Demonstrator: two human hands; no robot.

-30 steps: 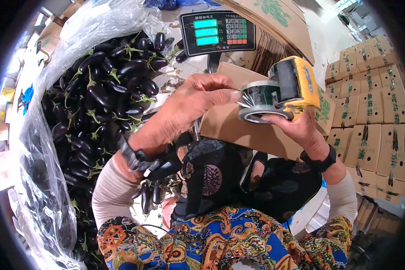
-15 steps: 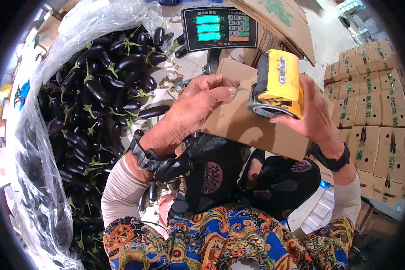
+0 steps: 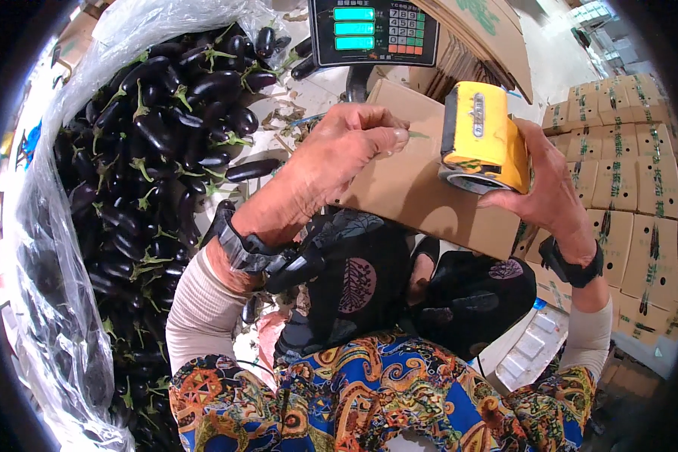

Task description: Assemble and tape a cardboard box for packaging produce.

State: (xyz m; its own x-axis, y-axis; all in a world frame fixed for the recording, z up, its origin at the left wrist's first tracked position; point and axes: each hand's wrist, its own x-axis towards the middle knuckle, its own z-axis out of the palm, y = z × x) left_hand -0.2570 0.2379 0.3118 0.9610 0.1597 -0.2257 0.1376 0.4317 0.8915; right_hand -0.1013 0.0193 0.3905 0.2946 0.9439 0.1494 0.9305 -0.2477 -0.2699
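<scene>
My right hand [image 3: 550,184] grips a yellow tape dispenser [image 3: 481,132], holding it tilted over a brown cardboard box [image 3: 399,188]. The dispenser's round opening faces toward me. My left hand [image 3: 354,143] is closed in a pinch of thumb and forefinger above the left part of the box, beside a small green mark on it. What the pinch holds, if anything, is too small to make out. The box lies slanted in front of my knees, its closed face up. Its underside is hidden.
To the left, a large heap of dark eggplants [image 3: 158,135] fills a clear plastic sheet [image 3: 60,248]. A scale display [image 3: 373,34] stands at the back, beside flattened cardboard [image 3: 474,34]. Packed cartons [image 3: 618,173] are stacked at the right. A white plastic crate [image 3: 531,346] sits low right.
Both hands and the tape dispenser have shifted slightly to the right. The scale display and the box's far edge sit higher in the picture. My left hand stays pinched.
</scene>
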